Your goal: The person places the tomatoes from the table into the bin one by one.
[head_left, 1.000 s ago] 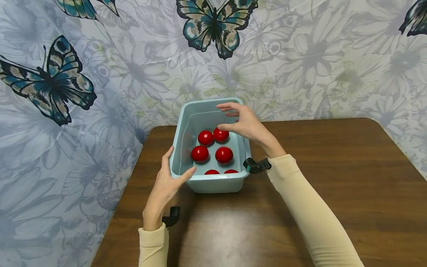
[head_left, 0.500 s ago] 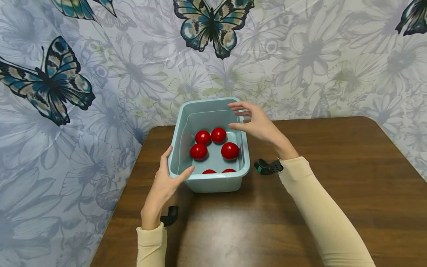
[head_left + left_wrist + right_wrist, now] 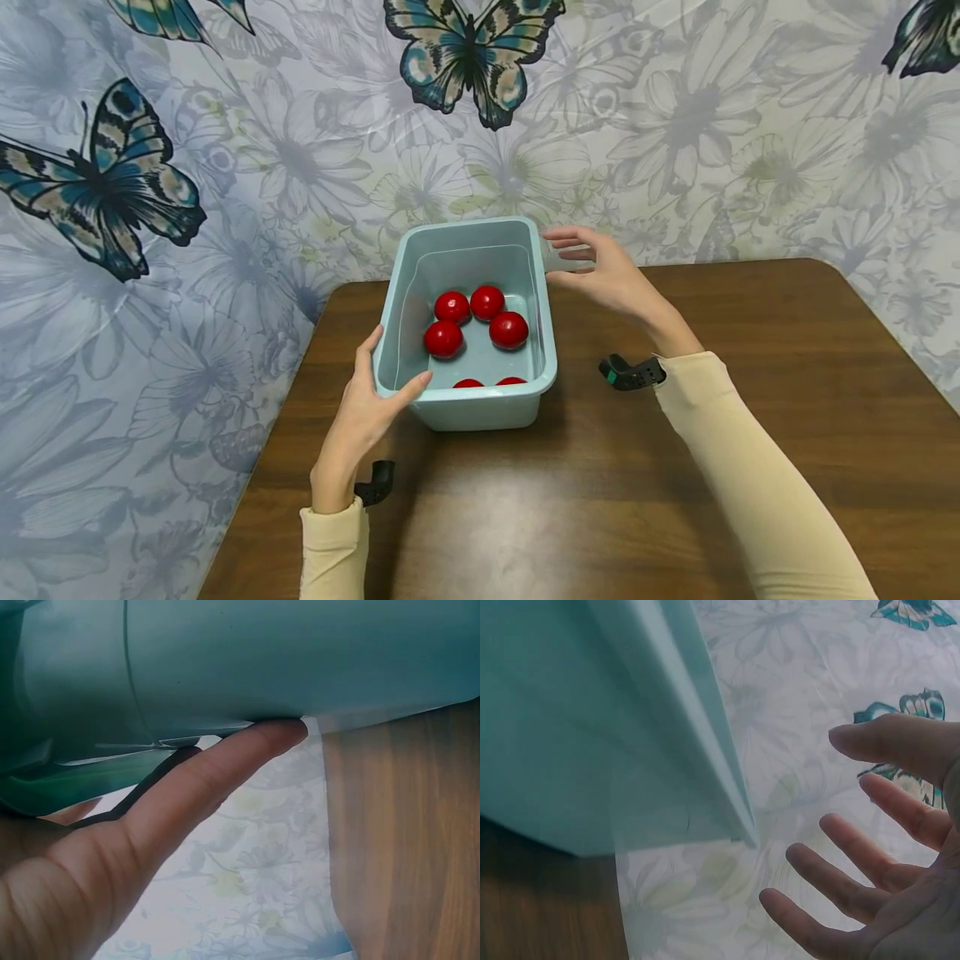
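A light blue plastic bin (image 3: 485,398) stands on the wooden table and holds several shiny red balls (image 3: 508,331). Two of them at the near end are mostly hidden behind the front rim. My left hand (image 3: 363,417) rests on the bin's near left corner, straight fingers along the left side and thumb toward the front. In the left wrist view its straight thumb (image 3: 202,776) lies against the outer wall. Just outside the far right rim is my right hand (image 3: 600,271). Its spread, slightly bent fingers hold nothing, and the right wrist view shows a gap to the bin (image 3: 570,735).
The brown wooden table (image 3: 750,375) extends to the right and in front of the bin. Directly behind it rises a wall covering (image 3: 675,150) with flowers and butterflies. A black strap (image 3: 630,372) sits at the right wrist.
My right hand has moved from above the balls out past the bin's right rim. One ball on the right has rolled a little toward the far end. The left hand stays at the corner.
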`<state>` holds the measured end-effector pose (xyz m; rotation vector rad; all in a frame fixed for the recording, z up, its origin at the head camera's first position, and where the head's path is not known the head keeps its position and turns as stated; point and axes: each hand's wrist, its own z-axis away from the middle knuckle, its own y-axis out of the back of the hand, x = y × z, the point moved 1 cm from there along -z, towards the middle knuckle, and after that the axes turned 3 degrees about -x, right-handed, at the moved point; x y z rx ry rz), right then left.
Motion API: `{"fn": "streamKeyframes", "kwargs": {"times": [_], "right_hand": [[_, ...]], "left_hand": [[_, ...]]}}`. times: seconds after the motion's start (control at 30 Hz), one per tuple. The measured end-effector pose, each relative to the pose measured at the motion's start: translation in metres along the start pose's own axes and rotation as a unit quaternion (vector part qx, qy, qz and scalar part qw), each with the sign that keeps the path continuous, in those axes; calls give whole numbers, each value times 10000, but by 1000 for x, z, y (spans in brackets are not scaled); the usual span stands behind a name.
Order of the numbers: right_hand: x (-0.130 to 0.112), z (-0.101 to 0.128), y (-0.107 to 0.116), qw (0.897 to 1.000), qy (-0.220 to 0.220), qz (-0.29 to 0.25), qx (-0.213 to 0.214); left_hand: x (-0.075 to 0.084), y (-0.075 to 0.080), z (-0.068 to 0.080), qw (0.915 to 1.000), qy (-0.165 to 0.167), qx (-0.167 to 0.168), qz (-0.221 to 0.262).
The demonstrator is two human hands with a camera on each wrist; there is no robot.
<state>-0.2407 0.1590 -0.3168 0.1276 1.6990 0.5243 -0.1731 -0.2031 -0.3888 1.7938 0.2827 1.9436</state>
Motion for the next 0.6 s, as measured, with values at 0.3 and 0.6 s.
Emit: {"fn": "streamKeyframes", "kwargs": {"times": [0.3, 0.6], "right_hand": [[18, 12, 19, 9987, -45, 459, 231], [19, 22, 37, 9903, -30, 1295, 498]], "left_hand": [[2, -2, -2, 9999, -42, -146, 8], [48, 19, -10, 9821, -637, -338, -1741]]}}
